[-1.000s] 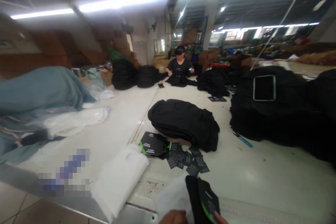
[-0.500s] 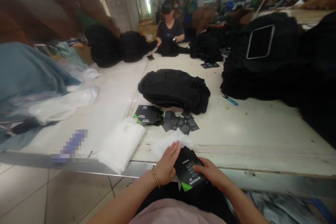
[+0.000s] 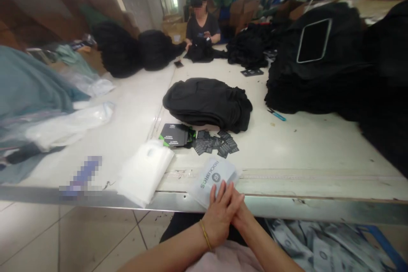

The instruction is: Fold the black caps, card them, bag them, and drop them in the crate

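A frosted plastic bag (image 3: pixel 210 178) printed "ROCKBROS" lies at the table's front edge. My left hand (image 3: pixel 219 214) rests on its near end, fingers stretched out and slightly spread. Close against it on the right is my right hand (image 3: pixel 241 212), its fingers mostly hidden behind the left one. The bag looks greyish and filled, but what is inside cannot be made out. Beyond it lie loose small black printed cards (image 3: pixel 216 143) and a stack of black-and-green header cards (image 3: pixel 175 135). To the left is a stack of white translucent bags (image 3: pixel 145 174).
A folded black garment pile (image 3: pixel 207 104) sits mid-table, with blue thread snips (image 3: pixel 276 114) to its right. A large black pile (image 3: pixel 306 80) carries a pale-framed tablet-like item (image 3: pixel 314 41). Printed bags (image 3: pixel 321 250) lie below the edge. A co-worker (image 3: pixel 202 29) handles black cloth opposite.
The black headgear package held between my hands is out of sight. The printed bag now shows under my hands, which have come together, the left moving right over the other.
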Demonstrator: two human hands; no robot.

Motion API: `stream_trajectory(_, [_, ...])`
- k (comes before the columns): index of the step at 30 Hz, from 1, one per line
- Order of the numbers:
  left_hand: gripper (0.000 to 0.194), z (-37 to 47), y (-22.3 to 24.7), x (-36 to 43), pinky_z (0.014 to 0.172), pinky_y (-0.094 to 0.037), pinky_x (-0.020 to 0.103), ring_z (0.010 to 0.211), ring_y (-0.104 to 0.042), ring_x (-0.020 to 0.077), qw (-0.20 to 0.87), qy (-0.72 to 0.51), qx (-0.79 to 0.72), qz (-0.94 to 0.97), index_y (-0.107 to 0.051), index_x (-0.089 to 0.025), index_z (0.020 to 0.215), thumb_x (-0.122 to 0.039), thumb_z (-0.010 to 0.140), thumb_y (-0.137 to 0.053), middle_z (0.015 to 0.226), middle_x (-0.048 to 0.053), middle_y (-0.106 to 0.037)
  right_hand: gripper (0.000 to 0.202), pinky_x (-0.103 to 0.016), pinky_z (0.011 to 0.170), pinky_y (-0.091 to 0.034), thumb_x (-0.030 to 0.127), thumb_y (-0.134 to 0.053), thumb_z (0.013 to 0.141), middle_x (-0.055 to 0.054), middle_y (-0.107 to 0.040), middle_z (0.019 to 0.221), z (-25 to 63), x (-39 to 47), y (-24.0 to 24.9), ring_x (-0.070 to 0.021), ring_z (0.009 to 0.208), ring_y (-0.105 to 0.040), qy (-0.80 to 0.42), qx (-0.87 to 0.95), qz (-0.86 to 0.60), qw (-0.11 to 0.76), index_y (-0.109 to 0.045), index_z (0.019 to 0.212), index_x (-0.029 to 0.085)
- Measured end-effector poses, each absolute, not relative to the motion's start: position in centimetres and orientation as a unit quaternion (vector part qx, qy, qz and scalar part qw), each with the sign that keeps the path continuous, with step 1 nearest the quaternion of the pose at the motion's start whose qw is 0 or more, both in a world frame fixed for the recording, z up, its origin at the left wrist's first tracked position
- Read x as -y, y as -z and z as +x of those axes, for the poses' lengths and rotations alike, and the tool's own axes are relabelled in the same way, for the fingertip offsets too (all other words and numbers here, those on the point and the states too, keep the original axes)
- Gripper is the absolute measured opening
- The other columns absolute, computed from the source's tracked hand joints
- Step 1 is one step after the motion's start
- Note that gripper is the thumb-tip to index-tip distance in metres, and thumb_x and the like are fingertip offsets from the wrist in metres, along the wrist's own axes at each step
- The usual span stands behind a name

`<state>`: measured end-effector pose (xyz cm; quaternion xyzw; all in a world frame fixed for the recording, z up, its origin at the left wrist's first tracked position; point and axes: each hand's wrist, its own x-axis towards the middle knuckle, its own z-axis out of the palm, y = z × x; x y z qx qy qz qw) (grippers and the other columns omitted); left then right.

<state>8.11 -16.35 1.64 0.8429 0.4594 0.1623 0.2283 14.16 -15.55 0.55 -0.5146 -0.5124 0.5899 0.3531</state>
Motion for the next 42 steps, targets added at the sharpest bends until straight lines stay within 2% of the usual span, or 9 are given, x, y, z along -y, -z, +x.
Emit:
stream_trajectory(2, [0.077, 7.4, -2.4, 16.0, 0.109, -0.014, 0.052, 0.137, -0.004, 0.0299, 0.243, -0.184, -0.46, 0.834, 0.0, -0.021, 0.143, -0.025, 0.081, -0.047, 0.15, 0.011, 0.001, 0.052, -0.055, 0.098, -0.03, 0.06, -0.033, 0.082, -0.004, -0.053, 0.129, 15.9, 14.8, -1.6, -0.0282, 0.126, -0.035, -0.632, 0.471, -0.513, 0.341, -0.053, 0.12, 0.03])
stream_trajectory(5, [0.074, 5.8, -3.7, 14.9, 0.109, -0.015, 0.047, 0.136, -0.012, 0.0279, 0.255, -0.15, -0.468, 0.833, -0.008, -0.016, 0.143, -0.042, 0.084, -0.044, 0.149, 0.012, -0.015, 0.05, -0.039, 0.072, -0.05, 0.06, -0.044, 0.077, -0.008, -0.069, 0.085, 21.1, 11.5, -2.9, -0.0233, 0.083, -0.063, -0.654, 0.439, -0.539, 0.299, -0.066, 0.092, 0.018])
stream_trajectory(7, [0.068, 5.5, -4.4, 13.7, 0.108, -0.017, 0.048, 0.133, -0.022, 0.0292, 0.246, -0.112, -0.462, 0.845, -0.025, -0.02, 0.139, -0.052, 0.082, -0.045, 0.145, 0.01, -0.029, 0.039, -0.029, 0.053, -0.047, 0.053, -0.054, 0.072, -0.005, -0.066, 0.067, 24.1, 9.2, -3.0, -0.0152, 0.055, -0.058, -0.618, 0.429, -0.589, 0.297, -0.065, 0.073, 0.015])
stream_trajectory(9, [0.057, 5.8, -5.1, 11.8, 0.103, -0.026, 0.046, 0.123, -0.038, 0.029, 0.235, -0.093, -0.466, 0.848, -0.045, -0.023, 0.128, -0.056, 0.081, -0.044, 0.134, 0.008, -0.045, 0.031, -0.024, 0.042, -0.04, 0.046, -0.057, 0.07, -0.003, -0.064, 0.064, 25.7, 7.5, -2.8, -0.0099, 0.044, -0.049, -0.578, 0.415, -0.626, 0.318, -0.06, 0.067, 0.015])
stream_trajectory(14, [0.034, 8.0, -6.1, 4.9, 0.09, -0.038, 0.038, 0.106, -0.051, 0.024, 0.187, -0.117, -0.516, 0.828, -0.055, -0.021, 0.116, -0.032, 0.087, -0.043, 0.115, 0.008, -0.058, 0.031, -0.022, 0.034, -0.03, 0.046, -0.058, 0.067, -0.002, -0.06, 0.061, 24.6, 6.3, -2.2, -0.0088, 0.039, -0.044, -0.566, 0.415, -0.632, 0.329, -0.057, 0.064, 0.015])
stream_trajectory(20, [0.018, 10.3, -4.6, 1.5, 0.08, -0.041, 0.035, 0.088, -0.058, 0.0237, 0.212, -0.056, -0.503, 0.836, -0.066, -0.019, 0.083, -0.03, 0.08, -0.053, 0.087, 0.007, -0.066, 0.033, -0.023, 0.038, -0.028, 0.05, -0.05, 0.073, 0.005, -0.042, 0.043, 22.8, 6.9, -1.5, -0.0102, 0.04, -0.037, -0.525, 0.441, -0.63, 0.365, -0.05, 0.059, 0.02])
stream_trajectory(27, [0.028, 9.2, -5.4, 1.0, 0.08, -0.038, 0.041, 0.093, -0.056, 0.0274, 0.179, -0.077, -0.605, 0.772, -0.061, -0.013, 0.091, -0.026, 0.087, -0.036, 0.095, 0.015, -0.064, 0.029, -0.024, 0.049, -0.032, 0.036, -0.052, 0.072, 0.003, -0.046, 0.047, 22.0, 17.4, -1.1, -0.0128, 0.051, -0.044, -0.543, 0.506, -0.595, 0.309, -0.046, 0.049, 0.019])
stream_trajectory(33, [0.019, 12.3, -6.3, 2.3, 0.083, -0.036, 0.035, 0.09, -0.056, 0.0217, 0.209, -0.088, -0.531, 0.816, -0.062, -0.018, 0.081, -0.03, 0.083, -0.047, 0.088, 0.005, -0.065, 0.031, -0.024, 0.042, -0.031, 0.047, -0.038, 0.081, 0.005, -0.045, 0.052, 24.9, 14.1, -2.5, -0.0122, 0.043, -0.041, -0.498, 0.492, -0.641, 0.314, -0.051, 0.077, 0.02])
stream_trajectory(42, [0.019, 9.7, -4.6, 3.1, 0.075, -0.037, 0.033, 0.081, -0.057, 0.0201, 0.193, -0.138, -0.579, 0.78, -0.059, -0.019, 0.076, -0.031, 0.083, -0.047, 0.08, 0.003, -0.064, 0.034, -0.026, 0.055, -0.033, 0.038, -0.035, 0.085, 0.002, -0.046, 0.055, 24.3, 14.6, -2.1, -0.0141, 0.057, -0.042, -0.449, 0.574, -0.622, 0.286, -0.042, 0.056, 0.021])
